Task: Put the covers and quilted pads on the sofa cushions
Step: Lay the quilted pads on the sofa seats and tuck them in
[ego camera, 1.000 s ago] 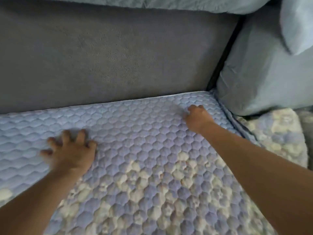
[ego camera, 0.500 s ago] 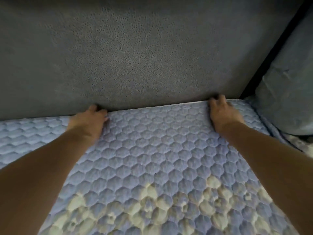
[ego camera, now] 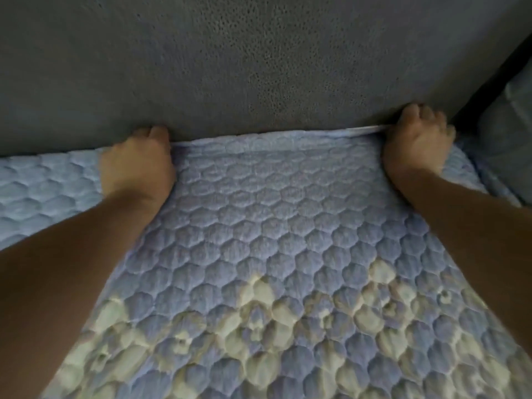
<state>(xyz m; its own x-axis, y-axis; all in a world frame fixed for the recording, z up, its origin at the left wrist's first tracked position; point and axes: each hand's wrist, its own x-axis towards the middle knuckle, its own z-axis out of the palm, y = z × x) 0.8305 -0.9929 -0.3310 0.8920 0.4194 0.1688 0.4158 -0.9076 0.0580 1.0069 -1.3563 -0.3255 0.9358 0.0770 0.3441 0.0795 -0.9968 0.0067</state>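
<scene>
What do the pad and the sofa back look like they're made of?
Pad: soft padded fabric, probably a plush or knit face over wadding; stitched hexagon cells puff up, blue with cream blotches near the front, matte. Sofa back: grey upholstery with a short, pebbly nap, likely microfibre or suede-like cloth; dull, no sheen. The exact fibres cannot be told.

No legible text, label, brand, number or sign found — none on the quilted pad (ego camera: 259,226), whose surface carries only a stitched hexagon pattern with pale blotches, and none on the grey sofa back (ego camera: 230,67) beyond the fingertips. The blue cushion (ego camera: 506,145) just outboard of the right-hand grip is likewise unmarked — no tag can be read.
</scene>
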